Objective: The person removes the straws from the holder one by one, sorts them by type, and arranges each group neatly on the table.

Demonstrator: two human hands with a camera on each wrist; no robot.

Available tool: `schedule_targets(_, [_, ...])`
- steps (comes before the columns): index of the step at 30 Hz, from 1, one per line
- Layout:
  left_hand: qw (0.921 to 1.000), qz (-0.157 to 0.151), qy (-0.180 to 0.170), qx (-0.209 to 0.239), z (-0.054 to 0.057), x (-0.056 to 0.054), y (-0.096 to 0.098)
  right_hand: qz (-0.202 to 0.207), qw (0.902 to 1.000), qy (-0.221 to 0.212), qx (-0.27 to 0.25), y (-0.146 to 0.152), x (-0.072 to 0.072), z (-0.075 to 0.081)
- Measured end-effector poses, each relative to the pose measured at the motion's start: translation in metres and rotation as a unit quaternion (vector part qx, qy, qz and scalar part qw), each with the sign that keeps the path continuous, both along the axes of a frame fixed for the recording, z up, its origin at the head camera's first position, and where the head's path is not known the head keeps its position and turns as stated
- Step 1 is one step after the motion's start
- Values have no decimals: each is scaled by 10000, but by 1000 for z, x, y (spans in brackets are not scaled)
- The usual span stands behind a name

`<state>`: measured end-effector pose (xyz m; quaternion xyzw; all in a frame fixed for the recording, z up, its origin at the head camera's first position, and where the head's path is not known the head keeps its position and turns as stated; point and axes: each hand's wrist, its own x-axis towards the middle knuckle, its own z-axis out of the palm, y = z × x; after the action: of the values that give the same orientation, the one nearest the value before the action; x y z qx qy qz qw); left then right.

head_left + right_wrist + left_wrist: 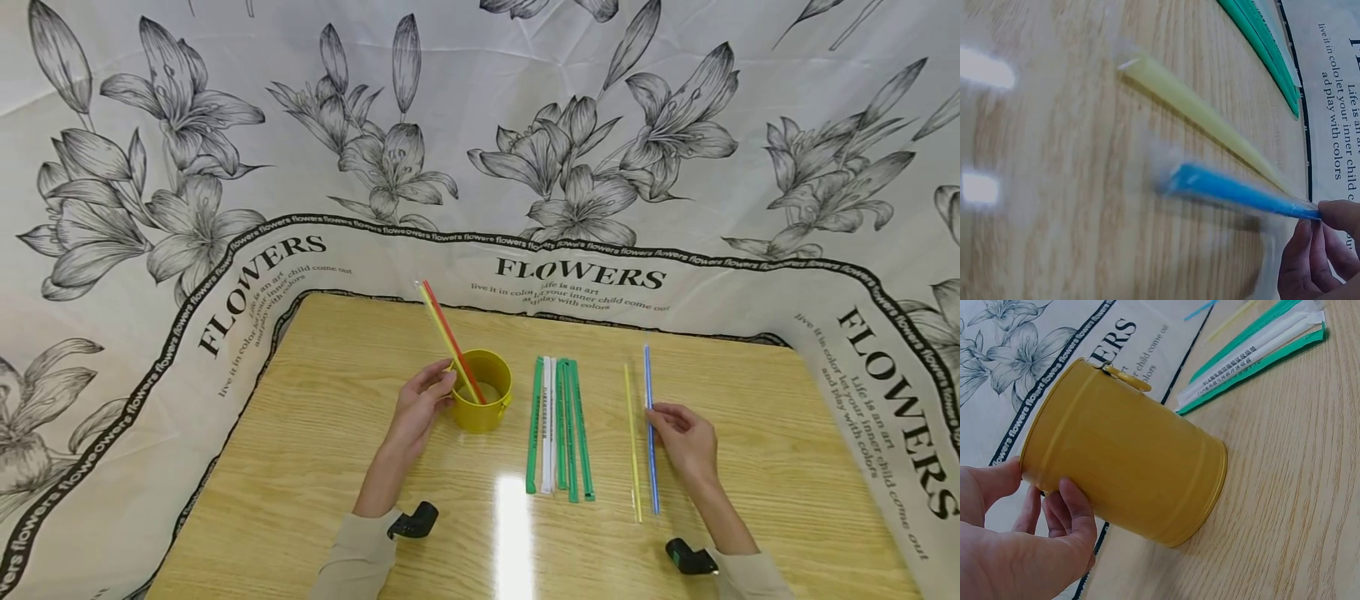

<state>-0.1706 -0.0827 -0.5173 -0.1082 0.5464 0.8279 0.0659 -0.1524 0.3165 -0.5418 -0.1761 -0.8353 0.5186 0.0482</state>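
Note:
My left hand (422, 404) grips the side of a yellow metal bucket (477, 419), thumb at the rim in the left wrist view. The bucket stands upright on the table. A red straw (454, 342) and a yellow straw (441, 331) lean together out of it toward the far left. On the right, my right hand (688, 442) pinches a blue straw (652, 467) in a clear wrapper between thumb and fingers. In the right wrist view the blue straw's near end is blurred. Just left of it lies another wrapped yellow straw (633, 454).
Between the hands, several straws in green paper wrappers (535, 433) and white paper wrappers (548, 454) lie side by side on the wooden table (300, 467). A flower-printed cloth (420, 75) rises behind the table and along its sides.

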Motion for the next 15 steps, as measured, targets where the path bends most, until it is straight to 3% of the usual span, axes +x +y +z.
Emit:
schedule_targets(7, [10000,8,-10,42,-1,-1,0,17,9991,-61,410,0,-1,-12])
schedule_targets(15, [10000,-20,-3,67,-3,-1,0,28,9934,268,1114,-8,0,-16])
